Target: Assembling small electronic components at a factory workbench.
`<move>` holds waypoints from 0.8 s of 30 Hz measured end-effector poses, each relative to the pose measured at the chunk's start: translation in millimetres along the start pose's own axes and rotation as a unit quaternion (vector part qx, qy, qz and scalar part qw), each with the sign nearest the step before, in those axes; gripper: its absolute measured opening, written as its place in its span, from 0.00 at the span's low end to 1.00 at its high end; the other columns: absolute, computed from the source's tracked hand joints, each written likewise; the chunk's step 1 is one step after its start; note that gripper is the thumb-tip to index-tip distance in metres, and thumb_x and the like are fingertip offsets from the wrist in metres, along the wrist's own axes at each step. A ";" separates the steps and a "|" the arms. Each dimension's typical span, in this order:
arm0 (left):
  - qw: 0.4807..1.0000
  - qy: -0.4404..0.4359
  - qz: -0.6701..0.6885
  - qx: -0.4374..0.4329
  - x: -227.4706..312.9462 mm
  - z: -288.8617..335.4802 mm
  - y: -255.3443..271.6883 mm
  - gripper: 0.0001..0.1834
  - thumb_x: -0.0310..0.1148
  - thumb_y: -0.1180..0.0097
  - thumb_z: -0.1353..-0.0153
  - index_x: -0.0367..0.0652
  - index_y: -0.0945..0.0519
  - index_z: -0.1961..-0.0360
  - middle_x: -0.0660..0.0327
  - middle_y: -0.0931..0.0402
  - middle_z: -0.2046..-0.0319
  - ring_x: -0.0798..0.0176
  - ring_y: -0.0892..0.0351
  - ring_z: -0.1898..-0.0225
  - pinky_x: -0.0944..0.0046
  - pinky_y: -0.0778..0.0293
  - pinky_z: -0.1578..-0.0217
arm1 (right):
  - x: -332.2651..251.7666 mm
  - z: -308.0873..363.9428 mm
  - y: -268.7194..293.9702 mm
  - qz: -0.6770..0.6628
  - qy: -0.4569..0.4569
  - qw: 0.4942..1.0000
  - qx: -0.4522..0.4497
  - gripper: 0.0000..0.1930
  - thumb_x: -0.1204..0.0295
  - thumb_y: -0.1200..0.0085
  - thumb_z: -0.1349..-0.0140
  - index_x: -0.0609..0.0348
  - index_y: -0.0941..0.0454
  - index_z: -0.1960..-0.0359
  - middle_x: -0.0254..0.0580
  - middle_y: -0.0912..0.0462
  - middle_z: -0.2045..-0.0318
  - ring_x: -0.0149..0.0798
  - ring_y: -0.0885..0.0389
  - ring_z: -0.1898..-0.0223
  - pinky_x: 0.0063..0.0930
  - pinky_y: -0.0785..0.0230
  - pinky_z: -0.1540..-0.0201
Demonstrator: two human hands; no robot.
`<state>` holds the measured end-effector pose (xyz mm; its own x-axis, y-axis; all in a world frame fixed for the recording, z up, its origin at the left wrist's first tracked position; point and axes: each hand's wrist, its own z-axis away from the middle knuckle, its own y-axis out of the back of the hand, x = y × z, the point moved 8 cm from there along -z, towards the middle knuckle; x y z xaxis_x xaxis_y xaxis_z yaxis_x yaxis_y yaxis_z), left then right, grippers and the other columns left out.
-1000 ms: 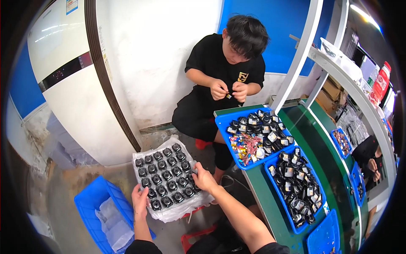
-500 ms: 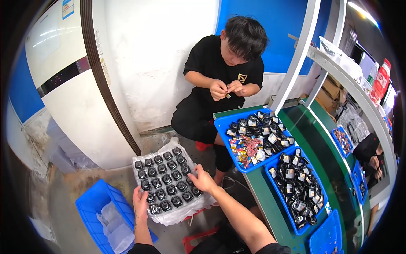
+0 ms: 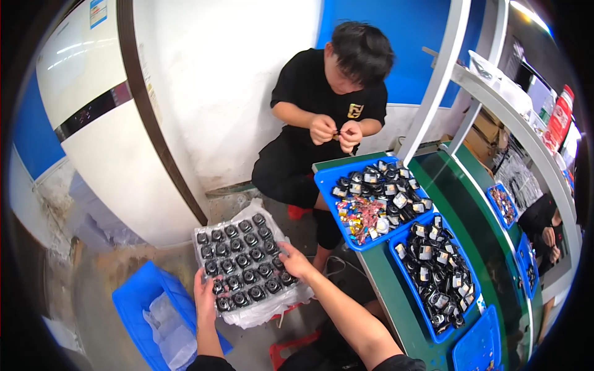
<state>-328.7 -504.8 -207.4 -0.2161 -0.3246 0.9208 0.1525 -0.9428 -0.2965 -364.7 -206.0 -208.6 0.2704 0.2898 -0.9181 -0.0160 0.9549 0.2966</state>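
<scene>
Head view: left hand (image 3: 205, 298) and right hand (image 3: 297, 263) at opposite edges of tray (image 3: 250, 315). Can't tell grip of fingers (image 3: 198, 280). Keep level, off black modules (image 3: 242, 260).

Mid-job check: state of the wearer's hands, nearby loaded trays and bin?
White tray: holding rows of black parts
Left hand: at that tray's left edge, grip unclear
Right hand: touching that tray's right edge
Blue bin: open, holding translucent plastic
Upper blue tray: black pieces, colourful bits
Lower blue tray: heaped with black pieces
</scene>
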 end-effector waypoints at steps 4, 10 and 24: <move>1.000 -0.012 0.005 -0.010 10.9 0.7 -11.8 0.27 0.26 0.57 0.30 0.50 0.44 0.31 0.51 0.21 0.57 0.61 0.19 0.71 0.64 0.21 0.75 | -3.5 7.8 1.1 0.014 0.024 0.999 -0.015 0.23 0.73 0.53 0.35 0.59 0.34 0.37 0.57 0.25 0.45 0.49 0.26 0.43 0.36 0.36 0.40; 1.000 -0.003 0.012 -0.019 5.3 0.7 -14.8 0.30 0.23 0.58 0.30 0.54 0.45 0.30 0.54 0.21 0.57 0.65 0.19 0.70 0.65 0.21 0.74 | -10.3 8.6 10.4 0.040 0.036 0.999 -0.003 0.23 0.77 0.52 0.35 0.55 0.35 0.38 0.56 0.18 0.65 0.46 0.17 0.62 0.35 0.29 0.55; 0.997 -0.018 -0.020 -0.075 24.9 27.6 -28.0 0.30 0.24 0.55 0.31 0.51 0.43 0.29 0.54 0.23 0.52 0.67 0.19 0.63 0.67 0.19 0.71 | -73.6 67.1 21.4 0.148 0.080 0.985 0.022 0.23 0.77 0.52 0.36 0.55 0.34 0.38 0.62 0.19 0.63 0.57 0.18 0.61 0.41 0.29 0.55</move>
<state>-311.7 -484.3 -169.2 -0.1845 -0.2854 0.9405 -0.0022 -0.9568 -0.2907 -320.4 -211.3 -117.0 0.1046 0.5657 -0.8179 -0.0294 0.8238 0.5661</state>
